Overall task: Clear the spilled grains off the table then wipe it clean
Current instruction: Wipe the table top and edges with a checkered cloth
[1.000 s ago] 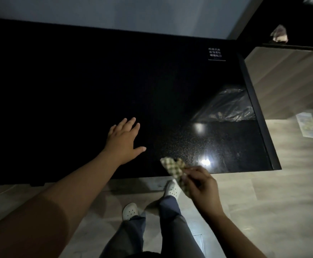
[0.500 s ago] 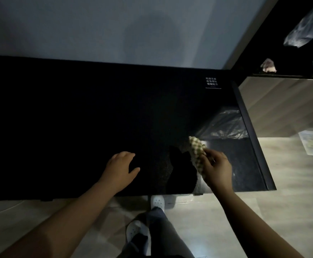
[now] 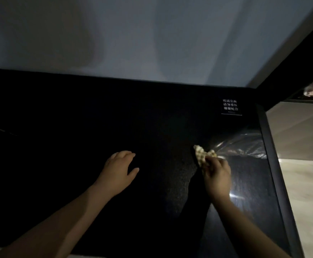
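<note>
Your right hand (image 3: 217, 175) has its grip pinching the cloth (image 3: 201, 155) on the right side of the black glossy bench (image 3: 77, 118). Your left hand (image 3: 118, 172) rests mid-bench, grip loosely spread. Grey wall (image 3: 152, 34) behind the bench, pale floor (image 3: 304, 183) to its right.

dim overall | desk (image 3: 77, 146) near black, glare streaks at its right side | soft shadows on wall (image 3: 152, 34) | slight blur | lines bend at edges
</note>
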Tool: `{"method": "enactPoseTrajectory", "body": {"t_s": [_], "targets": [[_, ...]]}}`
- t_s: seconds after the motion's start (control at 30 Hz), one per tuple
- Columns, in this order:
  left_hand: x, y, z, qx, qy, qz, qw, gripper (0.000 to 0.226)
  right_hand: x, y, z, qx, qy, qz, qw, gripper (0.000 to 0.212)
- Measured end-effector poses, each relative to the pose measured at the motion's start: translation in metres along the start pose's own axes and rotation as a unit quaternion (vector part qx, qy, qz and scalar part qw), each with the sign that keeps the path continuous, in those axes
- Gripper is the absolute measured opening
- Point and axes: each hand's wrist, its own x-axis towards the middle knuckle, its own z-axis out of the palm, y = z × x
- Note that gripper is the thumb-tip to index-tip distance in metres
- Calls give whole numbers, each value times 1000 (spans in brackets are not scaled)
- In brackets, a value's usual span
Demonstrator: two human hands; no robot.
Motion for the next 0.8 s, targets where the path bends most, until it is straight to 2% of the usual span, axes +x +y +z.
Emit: {"method": "enactPoseTrajectory", "body": {"t_s": [0.07,0.2,0.33,0.6,0.67,0.73,0.8], "targets": [[15,3,2,0,-2,-8,1000,57,-11,-9,11,35,-15,-32,999,31],[35,-2,0,-9,-6,-29,1000,56,-10,-45,10,121,-122,-108,979,19],[57,-12,-12,-11,3,-38,999,58,66,-76,10,134,-39,-148,979,16],[90,-23,-26,-11,15,-49,999,78,229,-123,36,-21,47,-183,982,25],[94,-29,-25,-15,11,-60,998,82,255,-129,49,-43,45,-165,984,26],[95,-35,-23,5,-1,-68,998,89,272,-130,65,-32,15,-156,987,32],[95,-42,-17,40,-1,-62,997,100,276,-128,80,-6,-11,-150,989,29]]}}
